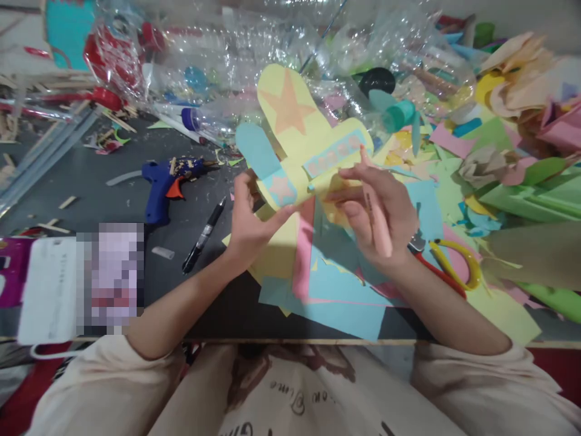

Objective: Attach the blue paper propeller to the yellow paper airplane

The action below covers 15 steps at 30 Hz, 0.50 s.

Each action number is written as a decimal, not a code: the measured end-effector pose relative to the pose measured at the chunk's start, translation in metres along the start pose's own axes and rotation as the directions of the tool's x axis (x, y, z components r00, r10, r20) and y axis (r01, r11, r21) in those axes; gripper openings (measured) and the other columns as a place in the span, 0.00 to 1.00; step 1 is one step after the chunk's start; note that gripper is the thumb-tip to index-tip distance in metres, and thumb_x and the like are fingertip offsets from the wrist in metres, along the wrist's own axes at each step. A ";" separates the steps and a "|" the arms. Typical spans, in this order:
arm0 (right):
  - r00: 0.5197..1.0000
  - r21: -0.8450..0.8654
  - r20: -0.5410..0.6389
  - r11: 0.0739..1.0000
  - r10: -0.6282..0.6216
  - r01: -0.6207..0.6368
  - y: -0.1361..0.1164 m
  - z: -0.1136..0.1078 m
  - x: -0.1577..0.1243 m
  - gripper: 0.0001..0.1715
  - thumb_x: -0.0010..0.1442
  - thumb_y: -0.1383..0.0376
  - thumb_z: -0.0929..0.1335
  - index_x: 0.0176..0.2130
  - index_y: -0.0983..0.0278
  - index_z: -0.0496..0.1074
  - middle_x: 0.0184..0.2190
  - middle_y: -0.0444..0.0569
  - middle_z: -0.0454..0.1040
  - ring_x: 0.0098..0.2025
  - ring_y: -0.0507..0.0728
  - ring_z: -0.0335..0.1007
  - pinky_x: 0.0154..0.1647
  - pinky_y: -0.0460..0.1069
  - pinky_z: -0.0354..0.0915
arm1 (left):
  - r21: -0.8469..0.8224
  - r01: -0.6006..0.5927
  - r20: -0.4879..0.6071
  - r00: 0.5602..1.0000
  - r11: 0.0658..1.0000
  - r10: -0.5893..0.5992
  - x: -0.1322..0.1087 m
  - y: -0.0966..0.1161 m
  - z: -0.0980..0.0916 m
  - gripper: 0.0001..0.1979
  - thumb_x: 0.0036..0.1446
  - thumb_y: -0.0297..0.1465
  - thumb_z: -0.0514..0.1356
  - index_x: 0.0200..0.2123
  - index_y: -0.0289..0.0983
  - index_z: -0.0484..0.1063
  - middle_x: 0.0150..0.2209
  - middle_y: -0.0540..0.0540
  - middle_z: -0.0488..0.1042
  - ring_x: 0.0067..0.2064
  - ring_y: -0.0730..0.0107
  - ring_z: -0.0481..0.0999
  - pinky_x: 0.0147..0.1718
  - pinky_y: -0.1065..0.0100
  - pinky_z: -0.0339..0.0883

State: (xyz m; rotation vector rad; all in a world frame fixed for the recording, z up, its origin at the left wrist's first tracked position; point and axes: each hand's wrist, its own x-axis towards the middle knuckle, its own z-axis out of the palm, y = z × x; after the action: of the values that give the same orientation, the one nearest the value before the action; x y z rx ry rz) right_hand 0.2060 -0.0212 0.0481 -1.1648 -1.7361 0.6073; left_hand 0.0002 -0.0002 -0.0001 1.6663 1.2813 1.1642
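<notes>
A yellow paper cutout is raised over the table, with rounded wing-like parts, an orange star and blue patches. My left hand grips its lower left side, thumb along the bottom edge. A peach-coloured marker slants through my right hand, its orange tip pointing up at the cutout's blue strip, which carries small orange shapes. The right fingertips are by the cutout's lower right edge; whether they touch it I cannot tell. Beneath both hands lie blue, pink and yellow paper sheets.
Left of my hands are a blue glue gun and a black pen. Scissors with red and yellow handles lie by my right forearm. Clear plastic bottles fill the back; paper scraps pile up on the right.
</notes>
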 end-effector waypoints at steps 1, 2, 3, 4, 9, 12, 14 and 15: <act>1.000 -0.021 0.012 1.000 0.011 -0.011 0.000 0.003 0.000 0.20 0.67 0.51 0.64 0.58 0.43 0.65 0.49 0.48 0.78 0.45 0.65 0.79 0.44 0.62 0.77 | 0.013 0.004 -0.004 1.000 1.000 -0.004 0.000 0.000 0.000 0.35 0.58 0.58 0.58 0.59 0.47 0.51 0.57 0.40 0.66 0.61 0.55 0.69 0.58 0.52 0.67; 0.999 -0.036 0.026 0.999 0.026 -0.025 0.001 0.006 0.000 0.22 0.67 0.49 0.63 0.59 0.44 0.63 0.51 0.50 0.77 0.47 0.65 0.78 0.46 0.62 0.76 | 0.023 0.008 -0.007 1.000 1.000 -0.008 -0.001 0.001 0.001 0.35 0.58 0.58 0.58 0.60 0.48 0.50 0.58 0.40 0.65 0.62 0.55 0.68 0.59 0.52 0.66; 0.999 -0.046 0.036 0.998 0.039 -0.037 0.001 0.009 0.000 0.24 0.66 0.47 0.63 0.59 0.45 0.63 0.53 0.51 0.75 0.49 0.65 0.78 0.47 0.62 0.76 | 0.028 0.007 -0.012 1.000 1.000 -0.007 -0.002 0.001 0.002 0.35 0.58 0.58 0.57 0.60 0.49 0.49 0.58 0.40 0.64 0.63 0.56 0.68 0.60 0.52 0.66; 0.998 -0.051 0.039 0.998 0.049 -0.047 0.002 0.011 -0.001 0.26 0.66 0.45 0.63 0.60 0.46 0.62 0.55 0.52 0.74 0.50 0.65 0.77 0.48 0.62 0.76 | 0.032 0.008 -0.019 1.000 0.999 -0.007 -0.003 0.001 0.003 0.36 0.58 0.58 0.58 0.60 0.49 0.49 0.59 0.40 0.63 0.63 0.56 0.67 0.60 0.52 0.65; 1.000 -0.038 -0.001 0.999 0.029 -0.029 0.008 0.018 -0.007 0.29 0.66 0.48 0.64 0.63 0.45 0.56 0.60 0.53 0.68 0.62 0.68 0.67 0.50 0.63 0.75 | 0.081 -0.030 0.016 0.999 0.996 0.029 -0.014 -0.001 0.010 0.30 0.60 0.54 0.59 0.59 0.45 0.59 0.56 0.40 0.64 0.60 0.54 0.69 0.58 0.51 0.69; 0.999 -0.024 -0.032 1.000 0.007 -0.007 0.015 0.021 -0.010 0.33 0.65 0.50 0.66 0.64 0.44 0.52 0.61 0.54 0.64 0.66 0.68 0.62 0.52 0.65 0.74 | 0.110 -0.244 0.135 0.964 0.964 0.228 -0.019 0.002 0.012 0.27 0.63 0.49 0.59 0.59 0.43 0.62 0.57 0.38 0.63 0.62 0.53 0.67 0.59 0.50 0.67; 0.998 -0.001 -0.066 1.000 0.007 -0.007 0.019 0.022 -0.011 0.36 0.63 0.49 0.68 0.65 0.43 0.50 0.61 0.54 0.62 0.66 0.67 0.61 0.56 0.66 0.71 | 0.099 -0.359 0.189 0.923 0.928 0.337 -0.022 0.007 0.012 0.23 0.65 0.45 0.59 0.59 0.44 0.64 0.59 0.38 0.61 0.64 0.53 0.64 0.61 0.49 0.66; 0.996 0.014 -0.090 1.000 0.000 0.001 0.020 0.023 -0.012 0.38 0.62 0.48 0.68 0.65 0.43 0.50 0.61 0.53 0.61 0.66 0.66 0.61 0.59 0.67 0.69 | 0.080 -0.389 0.205 0.907 0.918 0.366 -0.023 0.008 0.012 0.21 0.66 0.43 0.58 0.59 0.46 0.65 0.60 0.39 0.60 0.65 0.53 0.63 0.61 0.48 0.65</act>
State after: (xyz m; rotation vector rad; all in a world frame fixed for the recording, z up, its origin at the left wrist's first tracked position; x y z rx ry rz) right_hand 0.1959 -0.0212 0.0172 -1.1645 -1.6531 0.5579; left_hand 0.0124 -0.0245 -0.0015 2.1276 0.9491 1.1313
